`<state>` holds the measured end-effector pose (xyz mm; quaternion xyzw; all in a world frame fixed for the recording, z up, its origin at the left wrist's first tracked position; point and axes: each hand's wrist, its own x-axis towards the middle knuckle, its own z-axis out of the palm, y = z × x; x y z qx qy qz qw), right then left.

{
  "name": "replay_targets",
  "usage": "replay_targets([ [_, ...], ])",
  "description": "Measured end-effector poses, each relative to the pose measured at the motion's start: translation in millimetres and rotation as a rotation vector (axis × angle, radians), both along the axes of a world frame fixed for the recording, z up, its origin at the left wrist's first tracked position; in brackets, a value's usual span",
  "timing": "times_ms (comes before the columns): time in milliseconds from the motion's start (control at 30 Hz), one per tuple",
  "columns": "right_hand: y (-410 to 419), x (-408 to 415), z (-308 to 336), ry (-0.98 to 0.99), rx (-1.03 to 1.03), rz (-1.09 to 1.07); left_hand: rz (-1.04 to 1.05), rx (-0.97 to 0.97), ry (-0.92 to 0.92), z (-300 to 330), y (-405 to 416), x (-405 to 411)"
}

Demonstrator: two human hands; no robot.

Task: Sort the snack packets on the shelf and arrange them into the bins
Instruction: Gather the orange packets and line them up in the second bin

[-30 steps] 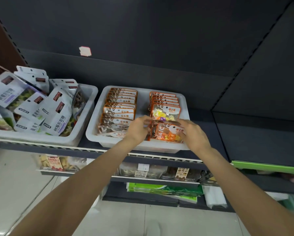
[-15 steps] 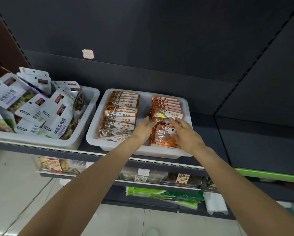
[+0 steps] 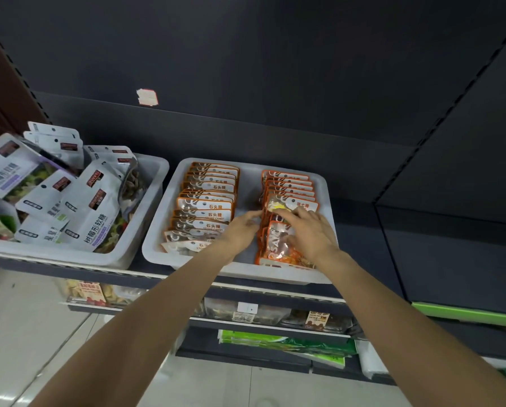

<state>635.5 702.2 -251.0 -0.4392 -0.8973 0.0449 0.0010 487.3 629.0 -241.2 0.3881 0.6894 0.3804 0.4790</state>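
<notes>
— So, where do we see the orange-edged candy packets (image 3: 287, 201)?

— We see them in the right-hand row of the white bin (image 3: 247, 183) on the shelf (image 3: 360, 227), overlapping front to back; a second row of stone-candy packets (image 3: 204, 207) lies along the bin's left side.

— And our hands?

— Our right hand (image 3: 310, 233) lies flat on the front packet (image 3: 278, 248) of the right row, fingers spread and fairly straight, gripping nothing. Our left hand (image 3: 240, 230) sits between the two rows, fingers extended toward the right row's edge; we cannot tell whether they touch it.

— Beyond that?

— We see a second white bin (image 3: 146, 183) just to the left, heaped with grey-white gummy pouches (image 3: 93, 207).
</notes>
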Motion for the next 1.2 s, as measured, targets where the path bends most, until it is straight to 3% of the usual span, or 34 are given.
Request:
replay_targets([
  [67, 5, 10, -2, -0.072, 0.003, -0.024, -0.049, -0.017, 0.116, -9, 3, -4],
  [267, 10, 17, -7, -0.145, 0.024, -0.011, -0.091, -0.126, 0.057, -26, 9, -3],
  [467, 13, 25, -3, -0.100, 0.013, 0.001, -0.114, -0.149, -0.003, -32, 23, -9],
  [967, 15, 25, -2, -0.070, 0.006, 0.020, -0.143, -0.250, 0.228, -72, 46, -20],
  [1200, 14, 24, -2, -0.076, 0.004, 0.017, -0.120, -0.256, 0.240, -79, 52, -22],
])
